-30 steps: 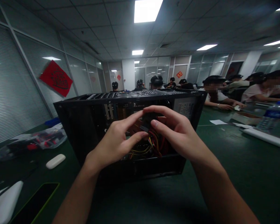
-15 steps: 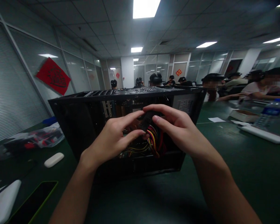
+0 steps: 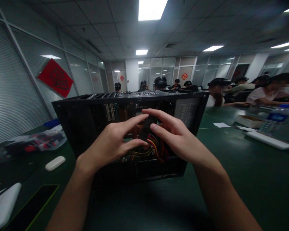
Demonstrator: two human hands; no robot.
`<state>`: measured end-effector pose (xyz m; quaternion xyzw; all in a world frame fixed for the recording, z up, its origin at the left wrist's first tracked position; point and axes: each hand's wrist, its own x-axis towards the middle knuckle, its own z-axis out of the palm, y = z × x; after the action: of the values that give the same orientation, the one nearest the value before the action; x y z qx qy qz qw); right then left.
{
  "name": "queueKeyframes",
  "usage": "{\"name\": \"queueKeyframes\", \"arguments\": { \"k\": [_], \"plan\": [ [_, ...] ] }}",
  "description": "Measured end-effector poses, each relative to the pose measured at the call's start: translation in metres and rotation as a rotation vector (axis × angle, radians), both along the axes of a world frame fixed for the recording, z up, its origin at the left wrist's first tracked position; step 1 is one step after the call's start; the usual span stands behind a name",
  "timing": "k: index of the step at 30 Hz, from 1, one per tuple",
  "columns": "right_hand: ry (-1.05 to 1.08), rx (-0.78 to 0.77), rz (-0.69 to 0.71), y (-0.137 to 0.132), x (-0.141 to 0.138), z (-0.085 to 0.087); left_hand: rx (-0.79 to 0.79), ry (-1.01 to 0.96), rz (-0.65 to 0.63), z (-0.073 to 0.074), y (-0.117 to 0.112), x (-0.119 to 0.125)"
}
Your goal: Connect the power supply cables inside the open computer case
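Observation:
An open computer case (image 3: 74, 128) stands on the table before me, its inside facing me. In front of its opening, both my hands hold a dark block, which looks like a black cable connector (image 3: 145, 129). My left hand (image 3: 113, 141) has its thumb at the block's lower end and its fingers at the upper left. On the right side, the thumb and index finger of my right hand (image 3: 177, 133) press the block. Red, yellow and black wires (image 3: 155, 147) run down just below it into the case. Shadow hides detail on the block.
A power supply (image 3: 188, 110) with a label sits inside the case at right. On the left lie a plastic bag (image 3: 45, 141), a white oval case (image 3: 55, 163) and a phone (image 3: 32, 208). A water bottle (image 3: 275, 118) and several people are at right.
Both my hands and the connector have shifted slightly left and down. The connector stands more upright, and my grip on it continues.

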<state>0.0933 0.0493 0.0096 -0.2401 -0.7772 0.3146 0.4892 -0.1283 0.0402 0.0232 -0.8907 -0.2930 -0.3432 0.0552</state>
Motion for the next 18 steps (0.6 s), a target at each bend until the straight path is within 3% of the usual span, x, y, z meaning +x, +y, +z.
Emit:
{"name": "queueKeyframes", "arguments": {
  "k": [6,13,18],
  "plan": [
    [-0.072,0.023,0.031,0.001,-0.003,-0.001,-0.005,0.058,-0.014,0.001,0.001,-0.008],
    [-0.110,-0.045,0.121,0.006,-0.009,-0.007,0.118,0.120,0.103,0.002,0.002,-0.016],
    [-0.144,0.030,0.091,0.006,-0.014,-0.011,0.103,0.128,0.117,0.002,0.001,-0.019]
  ]
}}
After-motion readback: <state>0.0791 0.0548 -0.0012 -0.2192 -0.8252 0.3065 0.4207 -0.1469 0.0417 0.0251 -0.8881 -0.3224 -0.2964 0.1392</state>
